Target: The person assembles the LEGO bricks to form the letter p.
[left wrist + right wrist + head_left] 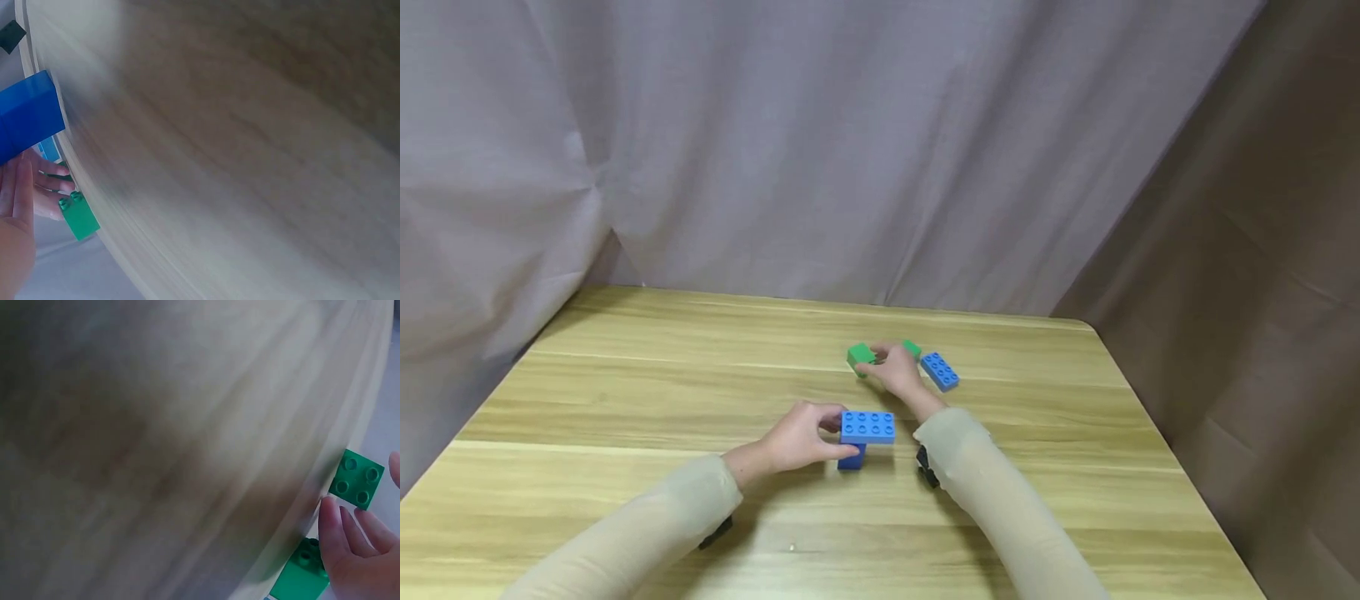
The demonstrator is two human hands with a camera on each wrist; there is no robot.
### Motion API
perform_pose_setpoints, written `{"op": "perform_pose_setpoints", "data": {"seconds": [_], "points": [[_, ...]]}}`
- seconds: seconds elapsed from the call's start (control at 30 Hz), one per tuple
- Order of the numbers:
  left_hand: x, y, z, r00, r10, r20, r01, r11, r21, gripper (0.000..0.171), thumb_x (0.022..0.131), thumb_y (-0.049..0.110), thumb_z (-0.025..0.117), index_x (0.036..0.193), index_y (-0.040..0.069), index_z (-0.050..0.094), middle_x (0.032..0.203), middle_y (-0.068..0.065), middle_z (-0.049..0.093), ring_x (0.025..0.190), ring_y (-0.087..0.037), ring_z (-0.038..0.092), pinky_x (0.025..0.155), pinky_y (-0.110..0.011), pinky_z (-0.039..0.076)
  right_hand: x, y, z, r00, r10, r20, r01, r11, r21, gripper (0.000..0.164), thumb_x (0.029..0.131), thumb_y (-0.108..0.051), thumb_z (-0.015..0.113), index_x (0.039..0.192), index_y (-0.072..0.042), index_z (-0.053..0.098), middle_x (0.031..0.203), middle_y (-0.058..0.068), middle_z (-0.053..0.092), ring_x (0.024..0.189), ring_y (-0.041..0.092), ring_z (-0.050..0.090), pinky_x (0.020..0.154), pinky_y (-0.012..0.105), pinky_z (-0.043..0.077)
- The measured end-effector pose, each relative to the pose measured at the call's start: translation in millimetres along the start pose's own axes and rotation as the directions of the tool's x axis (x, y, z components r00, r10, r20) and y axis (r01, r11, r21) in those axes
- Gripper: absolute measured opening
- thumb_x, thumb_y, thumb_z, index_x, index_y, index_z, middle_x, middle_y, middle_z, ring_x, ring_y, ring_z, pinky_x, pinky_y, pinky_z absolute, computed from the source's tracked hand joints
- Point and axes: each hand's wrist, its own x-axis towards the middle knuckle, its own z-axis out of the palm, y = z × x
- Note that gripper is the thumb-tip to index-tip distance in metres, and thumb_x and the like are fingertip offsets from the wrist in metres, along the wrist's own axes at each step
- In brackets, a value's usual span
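In the head view my left hand (805,435) grips a stack of two blue toy building bricks near the middle of the table. The upper brick (868,427) lies crosswise, studs up, over the lower brick (851,458). Farther back, my right hand (897,372) reaches around a green brick (861,355) with its studs turned sideways. In the right wrist view the straight fingers (350,534) touch or nearly touch this brick's edge, while the thumb (394,467) stands just off its other side. A second green brick (912,348) sits partly hidden behind the right hand.
A long blue studded brick (940,371) rests on the wooden table (662,400), to the right of the second green brick. Grey curtains (850,167) hang behind the table and along its sides. A black wrist device (927,467) shows under the right sleeve.
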Motion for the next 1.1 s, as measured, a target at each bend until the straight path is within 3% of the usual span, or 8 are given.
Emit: {"op": "perform_pose_setpoints", "data": {"seconds": [0.5,0.8,1.1], "points": [[3.2,3.5,-0.4,1.000,-0.015,0.017,0.015,1.000,-0.008,0.026,0.078,0.026,0.075,0.096,0.011,0.064,0.095,-0.004,0.072,0.092,-0.017,0.068,0.083,-0.030,0.056,0.2,3.4,-2.8,1.000,-0.010,-0.023,0.009,0.999,-0.039,0.032,0.084,-0.014,0.067,0.114,-0.003,0.064,0.112,0.014,0.067,0.103,0.026,0.061,0.089,0.037,0.053],[4.2,1.9,1.2,0.999,-0.024,0.021,0.024,1.000,0.004,0.027,0.078,0.028,0.075,0.096,0.011,0.064,0.094,-0.003,0.072,0.091,-0.016,0.068,0.082,-0.028,0.056,-2.2,2.6,-5.1,0.995,-0.066,0.068,0.072,0.993,-0.094,0.035,0.084,-0.013,0.067,0.117,-0.002,0.061,0.118,0.016,0.064,0.106,0.028,0.061,0.091,0.039,0.052],[7.2,2.3,4.1,1.000,-0.012,0.015,0.012,1.000,0.022,0.027,0.078,0.028,0.075,0.096,0.012,0.063,0.093,-0.002,0.072,0.090,-0.015,0.068,0.082,-0.027,0.056,-3.9,5.7,-7.1,0.995,-0.020,0.094,0.026,0.998,-0.065,0.044,0.080,-0.015,0.072,0.118,-0.001,0.057,0.113,0.018,0.062,0.101,0.028,0.058,0.087,0.038,0.051]]}}
